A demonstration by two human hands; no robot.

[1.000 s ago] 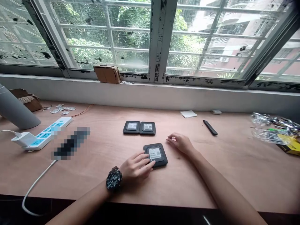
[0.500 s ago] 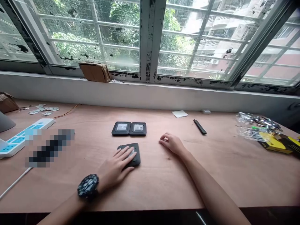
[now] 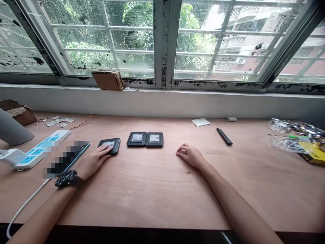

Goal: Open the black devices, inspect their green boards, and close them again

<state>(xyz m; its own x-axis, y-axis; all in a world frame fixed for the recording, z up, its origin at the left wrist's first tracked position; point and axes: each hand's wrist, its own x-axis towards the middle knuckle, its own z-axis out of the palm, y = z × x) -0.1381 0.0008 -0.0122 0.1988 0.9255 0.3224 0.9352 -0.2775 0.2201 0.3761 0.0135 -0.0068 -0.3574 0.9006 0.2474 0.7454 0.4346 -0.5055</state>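
My left hand (image 3: 94,160) lies over a black rounded-square device (image 3: 109,146) with a white label, fingers across its near half and the far part showing. Two matching devices (image 3: 136,139) (image 3: 154,139) sit side by side to its right, edges touching, labels up. My right hand (image 3: 190,155) rests on the wooden tabletop (image 3: 162,189) right of that pair, fingers loosely curled, holding nothing. A black wristwatch (image 3: 68,178) is on my left wrist.
A white power strip (image 3: 42,149) and a pixelated, blurred object (image 3: 66,159) lie just left of my left hand. A black remote (image 3: 224,136), white notepad (image 3: 200,122), and foil-like bags of metal parts (image 3: 291,135) lie further right. A window sill (image 3: 162,103) bounds the table's far side.
My left hand has slid the single device leftward and slightly away from me, from in front of the pair to beside it. My right hand has barely moved. The view has shifted slightly.
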